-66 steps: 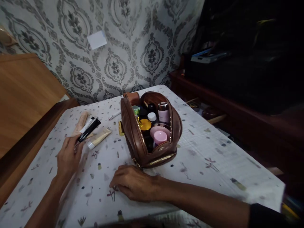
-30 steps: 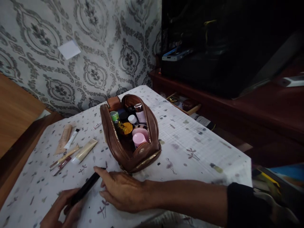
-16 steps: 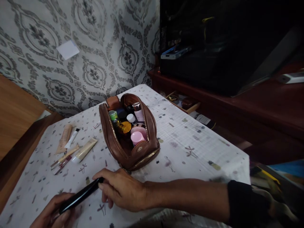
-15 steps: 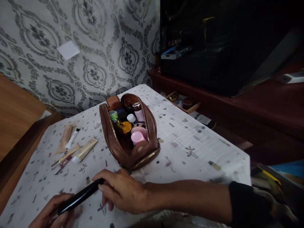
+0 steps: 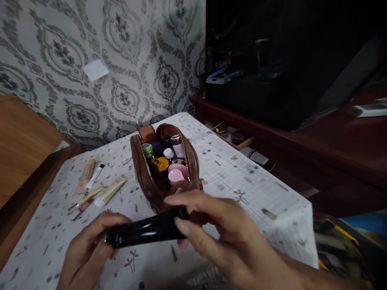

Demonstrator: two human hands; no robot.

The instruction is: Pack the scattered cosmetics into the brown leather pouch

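Observation:
A glossy black cosmetic tube (image 5: 145, 230) lies almost level between my two hands in front of the bag. My left hand (image 5: 89, 249) pinches its left end, and the thumb and fingers of my right hand (image 5: 225, 229) close on its right end. Behind them stands a brown toiletry bag (image 5: 140, 171) with its zipper open, its front partly covered by my right hand. Inside the bag are a pink-lidded jar (image 5: 176, 176), an amber bottle (image 5: 162, 164), a green-capped bottle (image 5: 147, 149) and a white cap (image 5: 168, 153).
Left of the bag lie a beige tube (image 5: 111, 191), a tan tube (image 5: 85, 176), a small white tube (image 5: 94, 176) and slim cosmetic sticks (image 5: 84, 200) on the patterned cloth (image 5: 254, 189). A dark red cabinet (image 5: 287, 149) with a black screen borders the right side.
Both hands have lifted the black tube closer to me and to the right. It is now nearly level instead of slanting, and my right hand overlaps the bag's front.

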